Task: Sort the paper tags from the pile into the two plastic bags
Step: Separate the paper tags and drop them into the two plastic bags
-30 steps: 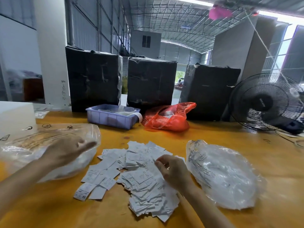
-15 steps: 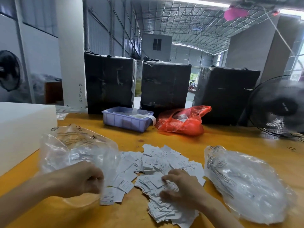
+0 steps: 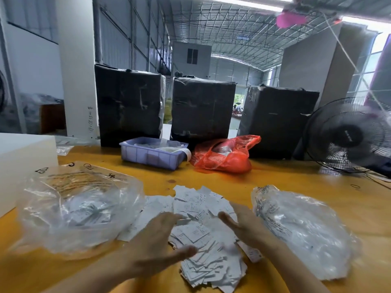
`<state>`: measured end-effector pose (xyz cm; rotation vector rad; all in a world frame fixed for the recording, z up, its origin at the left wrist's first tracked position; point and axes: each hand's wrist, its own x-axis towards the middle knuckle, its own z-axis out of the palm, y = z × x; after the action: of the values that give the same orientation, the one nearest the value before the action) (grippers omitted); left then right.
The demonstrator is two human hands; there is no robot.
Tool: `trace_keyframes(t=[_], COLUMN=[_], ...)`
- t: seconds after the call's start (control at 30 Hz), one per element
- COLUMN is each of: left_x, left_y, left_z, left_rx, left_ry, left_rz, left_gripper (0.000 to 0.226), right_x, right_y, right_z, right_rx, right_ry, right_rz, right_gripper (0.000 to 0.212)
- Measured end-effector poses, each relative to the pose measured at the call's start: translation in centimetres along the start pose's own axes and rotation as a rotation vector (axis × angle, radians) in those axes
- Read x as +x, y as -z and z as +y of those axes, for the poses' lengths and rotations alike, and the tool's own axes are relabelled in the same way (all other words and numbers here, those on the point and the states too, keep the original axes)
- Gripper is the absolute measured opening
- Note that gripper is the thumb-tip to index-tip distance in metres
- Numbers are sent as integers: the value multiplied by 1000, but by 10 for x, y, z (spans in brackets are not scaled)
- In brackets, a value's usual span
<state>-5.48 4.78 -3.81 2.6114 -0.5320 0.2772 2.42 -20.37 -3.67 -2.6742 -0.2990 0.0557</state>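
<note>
On the yellow desk [image 3: 296,182] a loose pile of white paper tags [image 3: 203,233] lies spread between two clear plastic bags, and both of the person's hands are over it. The left hand [image 3: 156,240] reaches in from the lower left with its fingers straight and spread wide, thumb pointing toward the pile's near part; it holds nothing, and whether it rests on the tags or floats just above them I cannot tell, since the hand is blurred. The right hand [image 3: 243,225] comes in from the lower right, also wide and holding nothing that shows, its fingers straight and pointing toward the middle of the pile — palm turned inward, facing the left hand. The left plastic bag [image 3: 76,208] sits just beside the pile, puffed up and crinkled, with print on its upper face and some white tags visible through the plastic; its right edge overlaps the pile's left margin. The right plastic bag [image 3: 300,231] lies flatter on the other side, just beside the right wrist, with tags faintly visible inside. Farther back on the desk stand a lilac plastic tray [image 3: 152,155] and, touching or nearly touching its right end, a crumpled red bag [image 3: 224,155]. Behind these stand three black-wrapped boxes [image 3: 203,106] in a row. A black fan [image 3: 349,134] stands at the right, and a white foam block [image 3: 23,161] at the left edge.
</note>
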Motion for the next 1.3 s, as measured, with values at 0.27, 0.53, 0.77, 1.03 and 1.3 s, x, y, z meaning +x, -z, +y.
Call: trace_keyframes(t=[0.27,0.53,0.77,1.03,1.3], left_x=[29,46,68,71,69], left_y=[-41,-34,-5,-17,-22], left_z=[-25,-13,-7,-16,-10], left_rx=[142,167,29,-77,-105], left_ry=[371,381,181,147,78], left_rz=[-273,-322,-101,107,157], left_gripper=[143,121,84,44,45], right_x=[32,8,-17,-13,-24], right_y=[-39,-1,88,62,49], right_z=[1,-26,50,90,98], right_rx=[-79,40,-354,-206,-111], right_ry=[-181,-17,-313,-383,-384], right_rz=[-48,53,283,309,367], right_gripper=[87,48,33,14,36])
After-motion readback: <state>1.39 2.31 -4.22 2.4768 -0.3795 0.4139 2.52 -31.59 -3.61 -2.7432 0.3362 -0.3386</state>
